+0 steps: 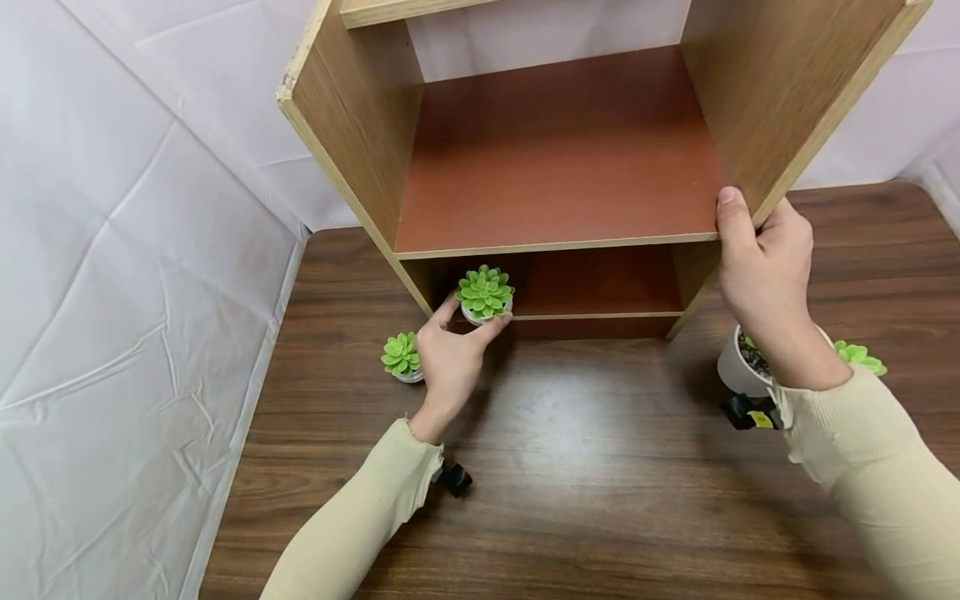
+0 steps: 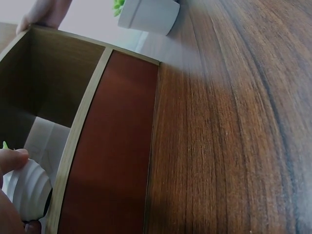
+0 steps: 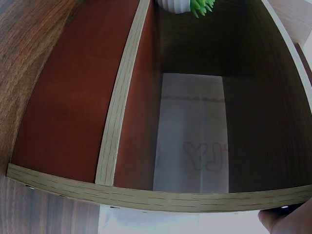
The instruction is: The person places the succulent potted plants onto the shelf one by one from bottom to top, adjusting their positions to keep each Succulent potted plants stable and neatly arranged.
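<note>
My left hand [image 1: 450, 360] holds a small potted succulent [image 1: 484, 293] between thumb and fingers at the left front of the wooden shelf's [image 1: 555, 243] lower compartment. The plant has bright green leaves; its ribbed white pot [image 2: 32, 191] shows close to the board edge in the left wrist view. In the right wrist view the pot [image 3: 175, 5] is at the top, at the compartment's far end. My right hand [image 1: 768, 271] grips the front edge of the shelf's right side panel, thumb on the inner side by the middle board. A second small succulent [image 1: 401, 354] stands beside my left hand.
A larger white pot [image 1: 742, 362] and green leaves [image 1: 860, 357] are partly hidden behind my right forearm. The shelf stands on a dark wood table [image 1: 570, 467]. White sheeting [image 1: 127, 275] rises along the left side and behind the shelf.
</note>
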A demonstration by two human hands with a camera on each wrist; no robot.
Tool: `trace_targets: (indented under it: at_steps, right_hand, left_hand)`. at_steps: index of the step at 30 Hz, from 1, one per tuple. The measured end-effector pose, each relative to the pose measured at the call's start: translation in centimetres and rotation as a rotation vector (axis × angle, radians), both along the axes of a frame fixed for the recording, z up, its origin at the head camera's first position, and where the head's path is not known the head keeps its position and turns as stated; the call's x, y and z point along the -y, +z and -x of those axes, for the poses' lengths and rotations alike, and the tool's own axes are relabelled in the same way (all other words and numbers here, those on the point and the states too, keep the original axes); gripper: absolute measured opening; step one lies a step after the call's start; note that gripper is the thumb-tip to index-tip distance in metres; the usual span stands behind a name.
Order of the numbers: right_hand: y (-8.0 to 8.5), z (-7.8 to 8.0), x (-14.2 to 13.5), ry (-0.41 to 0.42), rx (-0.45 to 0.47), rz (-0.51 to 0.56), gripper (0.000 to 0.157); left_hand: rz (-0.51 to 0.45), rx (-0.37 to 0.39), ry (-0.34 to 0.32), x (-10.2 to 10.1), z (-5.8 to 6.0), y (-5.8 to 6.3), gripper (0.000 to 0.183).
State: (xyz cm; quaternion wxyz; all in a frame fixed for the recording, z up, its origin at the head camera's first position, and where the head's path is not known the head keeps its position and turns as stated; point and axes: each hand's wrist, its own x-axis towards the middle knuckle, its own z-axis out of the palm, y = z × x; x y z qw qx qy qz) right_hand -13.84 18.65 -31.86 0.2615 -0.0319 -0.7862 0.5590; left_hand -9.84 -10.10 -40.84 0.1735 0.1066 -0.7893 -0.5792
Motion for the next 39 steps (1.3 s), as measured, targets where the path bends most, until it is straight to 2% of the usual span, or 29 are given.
trace_targets:
  at_steps: [6, 11, 22, 27, 32, 39]
  right_hand:
    - [-0.1, -0.12, 0.09, -0.001, 0.014, -0.002, 0.018]
    - [-0.07, 0.0, 0.2, 0.007, 0.003, 0.003, 0.019]
    - [-0.01, -0.25, 0.45, 0.006, -0.01, -0.002, 0.019]
    - [-0.02, -0.33, 0.46, -0.001, -0.012, -0.005, 0.019]
    - [-0.07, -0.33, 0.46, -0.006, -0.013, -0.003, 0.019]
    - [-0.14, -0.18, 0.44, -0.001, -0.016, 0.001, 0.018]
  left_hand:
    - [0.005, 0.0, 0.007, -0.07, 0.22, -0.14, 0.065]
    - [-0.031, -0.03, -0.019, -0.07, 0.55, -0.15, 0.061]
    - [-0.049, -0.019, -0.031, -0.12, 0.6, -0.17, 0.061]
    - [-0.053, -0.043, -0.058, 0.06, 0.64, -0.06, 0.053]
    - [-0.042, -0.042, -0.083, 0.08, 0.64, 0.13, 0.047]
    - [-0.019, -0.022, -0.081, 0.18, 0.69, 0.09, 0.044]
